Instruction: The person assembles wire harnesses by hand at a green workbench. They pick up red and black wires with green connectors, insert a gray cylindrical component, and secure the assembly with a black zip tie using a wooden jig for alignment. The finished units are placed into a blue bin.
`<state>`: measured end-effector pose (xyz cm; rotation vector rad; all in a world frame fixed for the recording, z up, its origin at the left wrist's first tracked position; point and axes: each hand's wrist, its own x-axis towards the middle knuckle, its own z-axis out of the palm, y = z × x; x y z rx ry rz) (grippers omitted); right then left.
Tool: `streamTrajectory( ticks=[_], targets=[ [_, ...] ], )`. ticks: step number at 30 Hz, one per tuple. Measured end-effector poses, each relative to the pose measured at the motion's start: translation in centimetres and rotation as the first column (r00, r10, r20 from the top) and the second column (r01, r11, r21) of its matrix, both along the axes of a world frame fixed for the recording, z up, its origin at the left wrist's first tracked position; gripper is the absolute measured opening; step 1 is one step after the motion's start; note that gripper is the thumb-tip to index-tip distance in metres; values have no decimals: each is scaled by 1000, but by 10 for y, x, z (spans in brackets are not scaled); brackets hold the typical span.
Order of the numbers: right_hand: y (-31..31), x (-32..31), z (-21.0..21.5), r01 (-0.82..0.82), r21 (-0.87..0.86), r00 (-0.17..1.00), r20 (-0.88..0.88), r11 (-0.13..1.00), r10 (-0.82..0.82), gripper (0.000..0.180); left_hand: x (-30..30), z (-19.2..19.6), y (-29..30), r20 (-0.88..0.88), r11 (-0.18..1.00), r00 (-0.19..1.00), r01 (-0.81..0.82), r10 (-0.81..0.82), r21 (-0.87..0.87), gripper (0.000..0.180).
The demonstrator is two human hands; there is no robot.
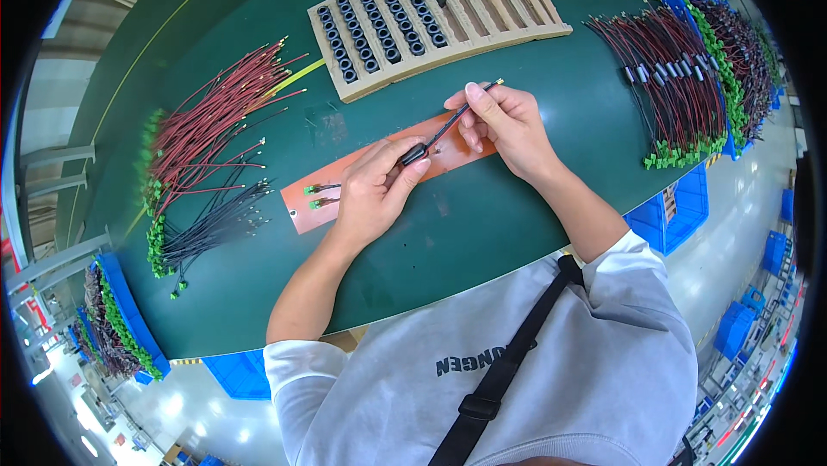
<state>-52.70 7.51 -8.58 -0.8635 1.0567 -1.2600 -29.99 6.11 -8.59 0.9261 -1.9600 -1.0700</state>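
Note:
My left hand [372,186] closes its thumb and fingers on a black cylindrical core [414,154] above an orange-red board [353,158]. A pair of thin wires [447,127], dark and reddish, runs out of the core toward the upper right. Near their tips, my right hand [514,126] pinches these wires between thumb and fingers; the metal ends stick out past the grip. Two green connectors [315,197] lie on the board's left part, and their wires run under my left hand. Whether they join the held wires is hidden.
A wooden slotted tray [345,91] with rows of black cores [384,22] stands at the back. Red wires [228,91] and black wires [215,223] with green connectors lie left. Finished-looking bundles [668,74] with cores lie right, beside a blue bin [680,3]. Another blue bin [129,315] is lower left.

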Motion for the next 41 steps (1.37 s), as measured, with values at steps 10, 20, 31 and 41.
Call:
streamTrajectory(
  ticks=[10,20,31,41],
  targets=[
    [0,-4,-4,-15,-56,999,-49,998,13,38,-5,-4,2,-2,999,999,-34,34,-38,28],
    [2,-3,4,4,-68,1000,-24,998,-6,32,-2,5,4,-4,994,998,-68,68,81,28],
    [2,-12,8,18,-65,999,-27,998,-20,33,-3,1,2,19,999,1000,-12,13,-36,26],
    [2,-13,4,6,-13,996,-89,1000,-7,35,-1,0,7,42,996,998,52,-49,-75,28]
  ],
)
